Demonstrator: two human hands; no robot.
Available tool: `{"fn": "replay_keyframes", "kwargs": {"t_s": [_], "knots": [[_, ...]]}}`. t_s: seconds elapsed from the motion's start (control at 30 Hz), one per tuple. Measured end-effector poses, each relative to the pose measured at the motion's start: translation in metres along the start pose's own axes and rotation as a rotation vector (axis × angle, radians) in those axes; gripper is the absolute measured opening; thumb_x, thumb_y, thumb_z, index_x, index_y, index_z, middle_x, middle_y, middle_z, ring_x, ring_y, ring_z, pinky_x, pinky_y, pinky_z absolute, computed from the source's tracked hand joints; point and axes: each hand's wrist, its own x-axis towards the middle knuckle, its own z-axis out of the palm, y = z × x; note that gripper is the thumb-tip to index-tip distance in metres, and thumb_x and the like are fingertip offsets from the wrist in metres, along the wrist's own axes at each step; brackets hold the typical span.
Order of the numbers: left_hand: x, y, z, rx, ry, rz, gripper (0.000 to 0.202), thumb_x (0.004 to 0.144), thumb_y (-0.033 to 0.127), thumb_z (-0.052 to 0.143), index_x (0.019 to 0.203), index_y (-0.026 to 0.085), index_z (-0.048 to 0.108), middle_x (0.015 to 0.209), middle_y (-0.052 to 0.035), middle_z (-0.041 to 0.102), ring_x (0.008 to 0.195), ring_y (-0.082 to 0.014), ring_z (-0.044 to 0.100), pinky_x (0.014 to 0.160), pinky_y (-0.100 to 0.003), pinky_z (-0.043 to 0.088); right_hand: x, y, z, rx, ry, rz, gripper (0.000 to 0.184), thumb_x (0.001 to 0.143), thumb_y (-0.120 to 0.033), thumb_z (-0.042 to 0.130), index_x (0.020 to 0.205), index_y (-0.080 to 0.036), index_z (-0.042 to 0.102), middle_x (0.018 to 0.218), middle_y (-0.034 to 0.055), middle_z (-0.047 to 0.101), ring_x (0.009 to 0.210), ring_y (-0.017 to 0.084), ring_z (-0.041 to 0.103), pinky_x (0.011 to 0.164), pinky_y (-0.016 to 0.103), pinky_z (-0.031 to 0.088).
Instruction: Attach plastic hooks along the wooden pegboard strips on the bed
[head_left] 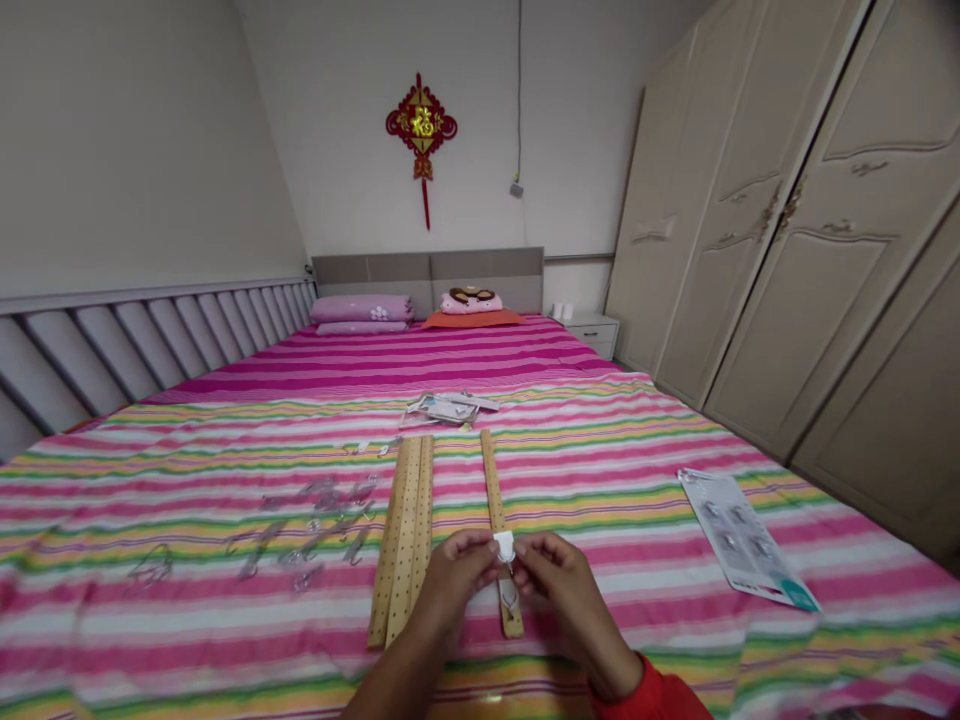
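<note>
A small white adhesive hook [504, 545] is pinched between my left hand [459, 568] and my right hand [556, 572], one at each side. Both hands are closed at the fingertips, just over a narrow wooden strip [491, 480] with small holes. Near the strip's close end lies another clear-and-metal hook [510, 598]. To the left of my left hand, several wider perforated wooden strips [409, 520] lie side by side. My fingers partly cover the middle of the narrow strip.
Loose clear-wrapped hooks [315, 525] are scattered at left on the striped bedspread [600, 480]. Torn packaging [450, 405] lies beyond the strips. A blister card of hooks [742, 535] rests at right. A bed rail [150, 340] runs along the left; wardrobes [750, 220] stand at right.
</note>
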Motion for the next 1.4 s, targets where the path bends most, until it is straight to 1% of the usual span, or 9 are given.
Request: {"fn": "replay_keyframes", "kwargs": {"t_s": [0.13, 0.3, 0.4, 0.5, 0.67, 0.77, 1.0, 1.13, 1.4], "knots": [[0.017, 0.008, 0.005, 0.04, -0.004, 0.02, 0.035, 0.046, 0.028, 0.085, 0.072, 0.012, 0.068, 0.065, -0.0032, 0.067, 0.06, -0.0105, 0.062, 0.062, -0.021, 0.05, 0.022, -0.006, -0.001, -0.058, -0.025, -0.01, 0.034, 0.055, -0.044, 0.079, 0.062, -0.015, 0.063, 0.047, 0.0006, 0.064, 0.042, 0.012, 0.057, 0.044, 0.022, 0.044], [0.049, 0.013, 0.011, 0.087, 0.044, 0.006, 0.028, 0.048, 0.022, 0.083, 0.069, 0.012, 0.067, 0.06, -0.0017, 0.066, 0.055, -0.0092, 0.06, 0.06, -0.021, 0.049, 0.056, -0.002, -0.002, -0.141, -0.019, 0.006, 0.03, 0.056, -0.042, 0.075, 0.061, -0.016, 0.059, 0.046, -0.0004, 0.063, 0.04, 0.012, 0.058, 0.042, 0.022, 0.044], [0.067, 0.009, 0.012, 0.109, 0.095, -0.015, 0.025, 0.05, 0.018, 0.081, 0.068, 0.012, 0.066, 0.057, -0.001, 0.065, 0.052, -0.009, 0.059, 0.056, -0.021, 0.047, 0.073, 0.005, -0.003, -0.158, -0.017, 0.022, 0.028, 0.056, -0.039, 0.073, 0.06, -0.017, 0.057, 0.047, -0.0001, 0.064, 0.039, 0.012, 0.057, 0.041, 0.022, 0.043], [0.08, 0.002, 0.011, 0.127, 0.125, -0.035, 0.02, 0.052, 0.016, 0.078, 0.067, 0.012, 0.065, 0.054, -0.0003, 0.064, 0.051, -0.0091, 0.059, 0.054, -0.02, 0.045, 0.086, 0.014, -0.005, -0.184, -0.015, 0.024, 0.025, 0.056, -0.036, 0.07, 0.056, -0.017, 0.055, 0.043, -0.0008, 0.061, 0.036, 0.011, 0.054, 0.038, 0.021, 0.04], [0.098, -0.01, 0.01, 0.172, 0.161, -0.052, 0.012, 0.056, 0.013, 0.073, 0.059, 0.014, 0.062, 0.047, 0.002, 0.059, 0.048, -0.0097, 0.056, 0.049, -0.019, 0.04, 0.101, 0.031, -0.01, -0.223, -0.001, 0.003, 0.019, 0.055, -0.033, 0.063, 0.053, -0.018, 0.051, 0.036, -0.0059, 0.052, 0.031, 0.008, 0.046, 0.035, 0.019, 0.032], [0.107, -0.017, 0.009, 0.199, 0.185, -0.057, 0.013, 0.058, 0.01, 0.07, 0.055, 0.016, 0.059, 0.043, 0.0037, 0.056, 0.046, -0.0096, 0.054, 0.048, -0.02, 0.038, 0.107, 0.039, -0.013, -0.242, 0.011, -0.005, 0.017, 0.055, -0.031, 0.061, 0.053, -0.018, 0.051, 0.037, -0.007, 0.051, 0.031, 0.007, 0.044, 0.035, 0.019, 0.03], [0.119, -0.026, 0.007, 0.253, 0.211, -0.072, 0.015, 0.057, 0.012, 0.071, 0.055, 0.018, 0.058, 0.045, 0.0048, 0.055, 0.051, -0.0116, 0.056, 0.054, -0.021, 0.042, 0.113, 0.048, -0.015, -0.278, 0.024, -0.011, 0.014, 0.057, -0.029, 0.059, 0.053, -0.02, 0.049, 0.037, -0.0079, 0.049, 0.031, 0.008, 0.042, 0.035, 0.021, 0.028], [0.121, -0.026, 0.007, 0.275, 0.21, -0.077, 0.017, 0.061, 0.008, 0.065, 0.053, 0.019, 0.055, 0.042, 0.0046, 0.054, 0.048, -0.0112, 0.054, 0.054, -0.022, 0.041, 0.114, 0.051, -0.015, -0.296, 0.033, -0.025, 0.014, 0.057, -0.028, 0.058, 0.051, -0.02, 0.048, 0.036, -0.0086, 0.047, 0.03, 0.007, 0.039, 0.035, 0.021, 0.026], [0.122, -0.024, 0.008, 0.335, 0.196, -0.094, 0.02, 0.062, 0.009, 0.063, 0.047, 0.019, 0.054, 0.038, 0.0036, 0.051, 0.047, -0.0136, 0.053, 0.053, -0.023, 0.038, 0.116, 0.055, -0.015, -0.312, 0.057, -0.039, 0.016, 0.057, -0.03, 0.058, 0.05, -0.021, 0.047, 0.036, -0.0092, 0.043, 0.029, 0.007, 0.038, 0.035, 0.021, 0.025]]}}
